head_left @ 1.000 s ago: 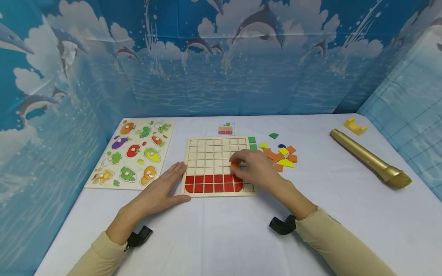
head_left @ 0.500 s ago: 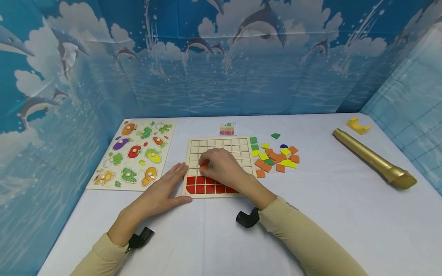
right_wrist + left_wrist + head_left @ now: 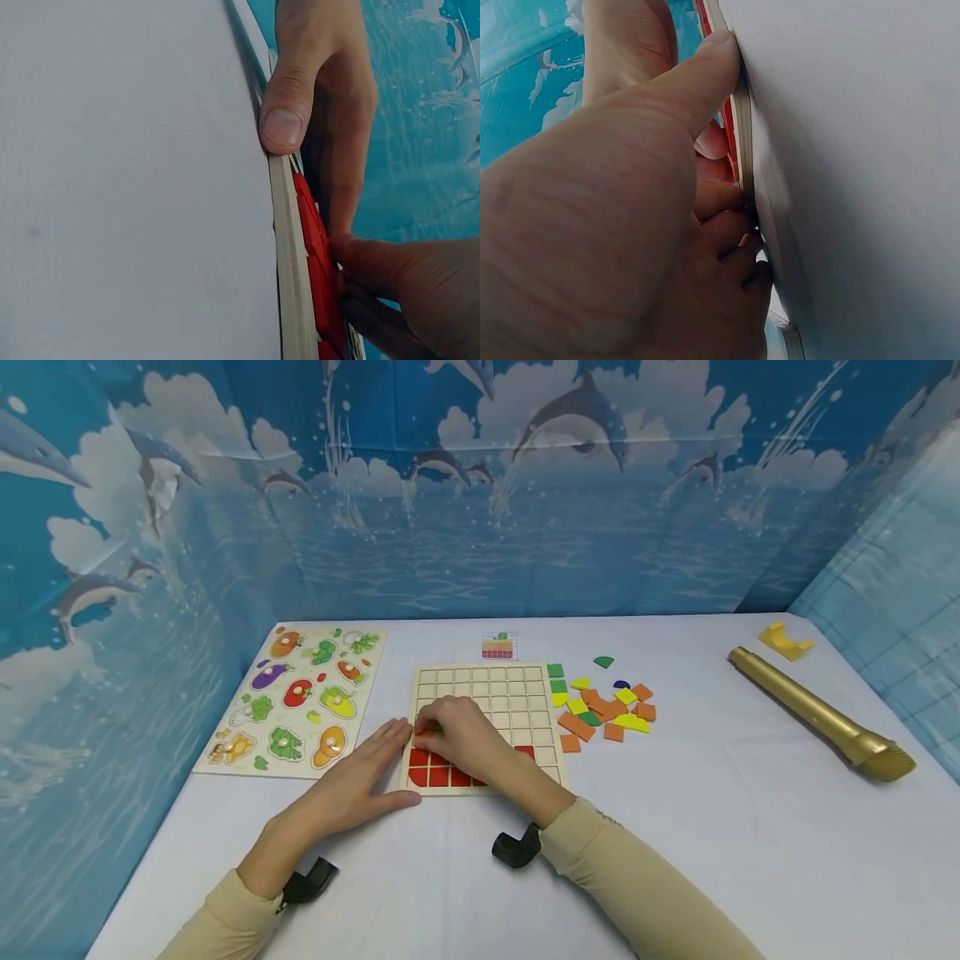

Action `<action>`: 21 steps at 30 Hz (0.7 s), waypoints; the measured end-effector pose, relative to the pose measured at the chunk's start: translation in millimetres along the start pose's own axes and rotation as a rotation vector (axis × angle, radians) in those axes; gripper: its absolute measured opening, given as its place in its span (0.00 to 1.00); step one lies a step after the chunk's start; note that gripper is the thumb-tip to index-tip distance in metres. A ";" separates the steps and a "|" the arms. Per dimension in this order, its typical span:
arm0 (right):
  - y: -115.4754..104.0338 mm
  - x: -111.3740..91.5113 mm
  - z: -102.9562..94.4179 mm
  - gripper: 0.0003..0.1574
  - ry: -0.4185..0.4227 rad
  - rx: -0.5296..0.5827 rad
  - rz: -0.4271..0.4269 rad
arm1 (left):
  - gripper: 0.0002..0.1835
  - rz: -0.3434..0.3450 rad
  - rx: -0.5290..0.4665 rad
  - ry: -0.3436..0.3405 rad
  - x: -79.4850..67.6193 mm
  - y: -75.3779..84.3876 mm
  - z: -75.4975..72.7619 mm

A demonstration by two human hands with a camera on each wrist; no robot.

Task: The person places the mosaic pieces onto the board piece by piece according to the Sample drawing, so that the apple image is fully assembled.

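Note:
A wooden grid board lies flat on the white table, with red tiles in its two nearest rows. My left hand lies along the board's left side, fingers straight. Its thumb touches the board's front edge in the left wrist view. My right hand reaches over the board and pinches an orange square tile at the left end of the row just above the red ones. The right hand's palm side is hidden in the head view. In the right wrist view its fingertips stand beside the red tiles.
Loose orange, yellow, green and blue pieces lie right of the board. A small pattern card sits behind it. A vegetable peg puzzle is at left. A gold microphone and a yellow stand lie at right.
My right hand has carried the orange tile leftward across the board, from its right side to its left edge. The left hand has stayed at the board's left side.

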State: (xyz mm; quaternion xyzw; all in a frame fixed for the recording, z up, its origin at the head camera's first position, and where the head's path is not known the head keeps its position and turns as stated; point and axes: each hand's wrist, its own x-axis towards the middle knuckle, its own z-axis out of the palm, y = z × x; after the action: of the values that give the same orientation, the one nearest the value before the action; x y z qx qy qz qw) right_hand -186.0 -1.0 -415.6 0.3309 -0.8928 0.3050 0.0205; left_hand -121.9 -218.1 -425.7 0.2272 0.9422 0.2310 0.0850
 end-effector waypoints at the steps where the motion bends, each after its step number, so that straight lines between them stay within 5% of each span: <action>1: 0.5 -0.6 0.2 0.09 0.002 0.005 0.001 | 0.55 -0.002 0.000 -0.001 0.1 -0.1 0.4; 13: 7.0 -11.3 1.6 0.05 0.047 0.101 0.015 | 0.56 -0.015 0.003 -0.015 1.9 2.1 2.2; 21: 3.6 -9.7 3.5 0.05 0.047 0.065 -0.010 | 0.56 -0.014 0.014 -0.008 0.8 0.4 0.9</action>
State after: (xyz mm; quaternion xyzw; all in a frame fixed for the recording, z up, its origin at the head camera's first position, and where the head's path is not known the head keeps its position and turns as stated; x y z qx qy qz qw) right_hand -180.0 4.8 -422.7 0.3287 -0.8800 0.3414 0.0326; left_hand -122.2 -217.0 -426.4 0.2220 0.9451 0.2229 0.0888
